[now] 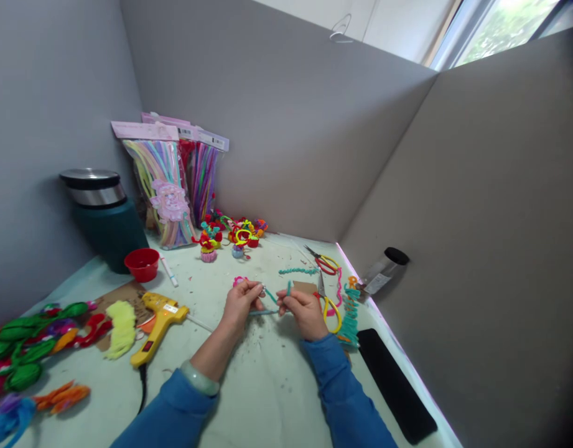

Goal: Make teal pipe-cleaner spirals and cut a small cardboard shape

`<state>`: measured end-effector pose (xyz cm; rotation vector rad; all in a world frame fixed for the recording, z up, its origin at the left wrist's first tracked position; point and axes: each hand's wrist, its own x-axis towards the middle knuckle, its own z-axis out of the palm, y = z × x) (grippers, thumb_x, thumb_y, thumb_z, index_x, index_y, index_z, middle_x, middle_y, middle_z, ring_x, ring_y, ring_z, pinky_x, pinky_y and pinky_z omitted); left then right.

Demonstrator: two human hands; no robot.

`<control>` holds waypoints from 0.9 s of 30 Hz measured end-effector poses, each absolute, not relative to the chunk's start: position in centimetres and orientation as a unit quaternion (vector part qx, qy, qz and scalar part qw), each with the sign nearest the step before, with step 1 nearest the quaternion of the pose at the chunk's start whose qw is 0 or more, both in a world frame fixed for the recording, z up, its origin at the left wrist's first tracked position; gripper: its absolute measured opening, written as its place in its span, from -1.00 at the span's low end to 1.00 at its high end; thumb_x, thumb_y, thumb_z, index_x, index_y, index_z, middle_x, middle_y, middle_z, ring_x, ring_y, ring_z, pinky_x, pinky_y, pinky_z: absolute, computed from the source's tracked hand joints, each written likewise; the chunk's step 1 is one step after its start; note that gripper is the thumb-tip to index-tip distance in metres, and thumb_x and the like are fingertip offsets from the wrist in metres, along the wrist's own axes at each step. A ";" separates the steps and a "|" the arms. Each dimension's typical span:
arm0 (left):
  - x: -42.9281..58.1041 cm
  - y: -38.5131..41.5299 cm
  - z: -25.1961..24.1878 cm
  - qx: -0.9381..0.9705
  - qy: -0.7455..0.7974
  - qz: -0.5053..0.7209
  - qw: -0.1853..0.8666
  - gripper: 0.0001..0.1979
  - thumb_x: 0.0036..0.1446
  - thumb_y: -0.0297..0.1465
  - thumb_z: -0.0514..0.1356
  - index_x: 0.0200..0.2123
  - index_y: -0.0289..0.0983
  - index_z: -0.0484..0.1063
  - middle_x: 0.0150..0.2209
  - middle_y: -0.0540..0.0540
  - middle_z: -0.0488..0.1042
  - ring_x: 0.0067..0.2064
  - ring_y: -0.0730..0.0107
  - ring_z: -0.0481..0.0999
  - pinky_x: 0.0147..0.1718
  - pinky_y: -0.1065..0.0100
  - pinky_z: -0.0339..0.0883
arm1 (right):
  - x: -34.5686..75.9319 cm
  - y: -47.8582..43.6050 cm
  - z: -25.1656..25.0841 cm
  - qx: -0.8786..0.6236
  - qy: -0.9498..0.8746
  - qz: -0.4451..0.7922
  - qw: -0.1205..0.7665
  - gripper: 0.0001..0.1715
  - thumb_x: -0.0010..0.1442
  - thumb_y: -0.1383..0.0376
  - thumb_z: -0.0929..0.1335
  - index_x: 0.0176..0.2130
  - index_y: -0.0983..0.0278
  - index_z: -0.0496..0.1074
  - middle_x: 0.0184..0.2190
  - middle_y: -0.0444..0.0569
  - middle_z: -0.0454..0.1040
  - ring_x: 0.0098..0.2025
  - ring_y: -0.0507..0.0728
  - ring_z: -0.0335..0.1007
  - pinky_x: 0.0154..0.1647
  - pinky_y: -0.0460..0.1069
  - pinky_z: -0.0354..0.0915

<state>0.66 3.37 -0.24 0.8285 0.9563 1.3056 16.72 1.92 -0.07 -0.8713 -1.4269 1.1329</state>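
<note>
A teal pipe cleaner [270, 297] is bent between my two hands above the middle of the table. My left hand [242, 305] pinches one part of it with thumb and forefinger. My right hand [305, 310] has its fingers closed on another part, and a short end sticks up beside the thumb. Just behind my left hand a pink curled piece [239, 281] shows; I cannot tell whether it is held or lies on the table. A twisted teal strand [298, 271] lies beyond my right hand. Yellow-handled scissors [331, 312] lie right of that hand.
A yellow glue gun [162, 323] with a cord lies left. Behind it stand a red cup [142, 266], a teal bottle [106, 224] and bags of pipe cleaners [162, 193]. Small colourful figures [242, 233] sit at the back. A black strip [395, 386] lies right, by grey partitions.
</note>
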 end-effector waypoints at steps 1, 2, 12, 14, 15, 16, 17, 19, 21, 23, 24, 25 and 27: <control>0.6 3.4 -0.3 0.360 0.405 0.568 0.620 -0.68 -0.19 -0.26 0.31 -0.41 -0.36 0.37 -0.57 0.04 0.44 -0.70 0.63 0.30 -0.65 0.51 0.18 | 16.6 1.9 -0.1 -0.384 -0.618 0.460 0.510 -0.84 0.06 0.24 0.37 -0.36 0.25 0.54 -0.55 -0.09 0.42 -0.50 0.05 0.33 -0.42 -0.03 0.30; 0.6 3.4 -0.4 0.360 0.398 0.569 0.623 -0.69 -0.19 -0.26 0.31 -0.42 -0.35 0.38 -0.59 0.05 0.43 -0.70 0.62 0.30 -0.65 0.50 0.18 | 16.4 1.9 -0.2 -0.401 -0.631 0.447 0.491 -0.86 0.05 0.26 0.38 -0.37 0.25 0.53 -0.58 -0.11 0.41 -0.51 0.05 0.31 -0.44 -0.04 0.28; 0.5 3.4 -0.7 0.370 0.372 0.569 0.633 -0.75 -0.14 -0.32 0.30 -0.41 -0.36 0.39 -0.58 0.03 0.45 -0.68 0.62 0.32 -0.61 0.50 0.21 | 15.8 2.0 -1.5 -0.450 -0.649 0.421 0.445 -0.88 0.08 0.27 0.34 -0.37 0.26 0.46 -0.57 -0.16 0.37 -0.62 -0.02 0.24 -0.59 -0.13 0.17; 0.6 3.3 -0.6 0.368 0.373 0.567 0.635 -0.74 -0.14 -0.32 0.30 -0.41 -0.37 0.38 -0.59 0.03 0.44 -0.68 0.61 0.31 -0.61 0.50 0.21 | 15.8 2.0 -1.4 -0.453 -0.649 0.427 0.437 -0.87 0.08 0.27 0.34 -0.35 0.27 0.45 -0.57 -0.16 0.37 -0.63 -0.03 0.24 -0.59 -0.13 0.18; 0.6 3.3 -0.6 0.366 0.374 0.566 0.637 -0.74 -0.14 -0.32 0.30 -0.42 -0.37 0.38 -0.59 0.04 0.44 -0.69 0.61 0.31 -0.61 0.50 0.21 | 15.8 2.0 -1.4 -0.455 -0.650 0.427 0.434 -0.87 0.08 0.27 0.33 -0.35 0.27 0.45 -0.57 -0.16 0.36 -0.63 -0.03 0.24 -0.59 -0.13 0.18; 0.6 3.3 -0.5 0.364 0.375 0.566 0.638 -0.74 -0.15 -0.32 0.30 -0.42 -0.37 0.37 -0.59 0.04 0.44 -0.69 0.61 0.31 -0.62 0.50 0.21 | 15.8 2.0 -1.4 -0.456 -0.652 0.425 0.431 -0.88 0.08 0.28 0.33 -0.35 0.28 0.45 -0.57 -0.17 0.36 -0.62 -0.03 0.24 -0.59 -0.13 0.18; 0.6 3.3 -0.5 0.363 0.376 0.565 0.638 -0.74 -0.15 -0.32 0.30 -0.42 -0.37 0.37 -0.59 0.04 0.44 -0.69 0.61 0.31 -0.62 0.50 0.21 | 15.7 2.0 -1.5 -0.456 -0.655 0.422 0.430 -0.88 0.08 0.29 0.33 -0.36 0.28 0.45 -0.57 -0.17 0.36 -0.62 -0.03 0.25 -0.58 -0.13 0.19; 0.6 3.4 -0.4 0.363 0.382 0.562 0.638 -0.72 -0.16 -0.32 0.31 -0.42 -0.37 0.37 -0.60 0.04 0.44 -0.70 0.61 0.31 -0.63 0.50 0.21 | 15.7 2.0 -1.6 -0.454 -0.661 0.411 0.432 -0.88 0.09 0.29 0.32 -0.36 0.27 0.45 -0.56 -0.16 0.36 -0.61 -0.02 0.26 -0.57 -0.13 0.19; 0.7 3.4 -0.4 0.365 0.388 0.555 0.639 -0.71 -0.18 -0.31 0.31 -0.40 -0.37 0.36 -0.60 0.03 0.45 -0.69 0.59 0.32 -0.62 0.50 0.22 | 15.7 2.1 -1.8 -0.455 -0.664 0.400 0.438 -0.88 0.10 0.30 0.31 -0.35 0.26 0.45 -0.55 -0.16 0.37 -0.60 -0.02 0.26 -0.56 -0.13 0.19; 0.7 3.4 -0.4 0.369 0.386 0.546 0.645 -0.68 -0.18 -0.30 0.31 -0.38 -0.38 0.37 -0.59 0.02 0.46 -0.68 0.58 0.35 -0.60 0.48 0.25 | 15.7 2.2 -1.9 -0.459 -0.663 0.389 0.445 -0.88 0.10 0.30 0.31 -0.35 0.26 0.45 -0.56 -0.16 0.37 -0.60 -0.01 0.26 -0.56 -0.12 0.20; 0.7 3.4 -0.4 0.373 0.384 0.543 0.647 -0.67 -0.18 -0.30 0.31 -0.36 -0.38 0.37 -0.58 0.01 0.47 -0.67 0.57 0.36 -0.58 0.47 0.27 | 15.7 2.2 -2.0 -0.462 -0.663 0.383 0.447 -0.88 0.10 0.31 0.31 -0.35 0.26 0.45 -0.58 -0.16 0.36 -0.60 -0.01 0.26 -0.56 -0.12 0.20; 0.7 3.4 -0.4 0.378 0.382 0.539 0.648 -0.66 -0.18 -0.29 0.31 -0.35 -0.38 0.37 -0.57 0.00 0.48 -0.65 0.56 0.37 -0.57 0.47 0.28 | 15.8 2.2 -2.0 -0.465 -0.664 0.378 0.447 -0.88 0.10 0.31 0.31 -0.35 0.26 0.45 -0.59 -0.17 0.36 -0.60 -0.01 0.26 -0.55 -0.12 0.20; 0.8 3.3 -0.5 0.387 0.379 0.536 0.648 -0.64 -0.17 -0.28 0.31 -0.33 -0.39 0.38 -0.59 0.00 0.47 -0.63 0.54 0.39 -0.53 0.45 0.29 | 15.8 2.3 -2.0 -0.469 -0.666 0.367 0.449 -0.88 0.10 0.32 0.30 -0.35 0.26 0.45 -0.60 -0.17 0.36 -0.60 0.00 0.27 -0.54 -0.12 0.20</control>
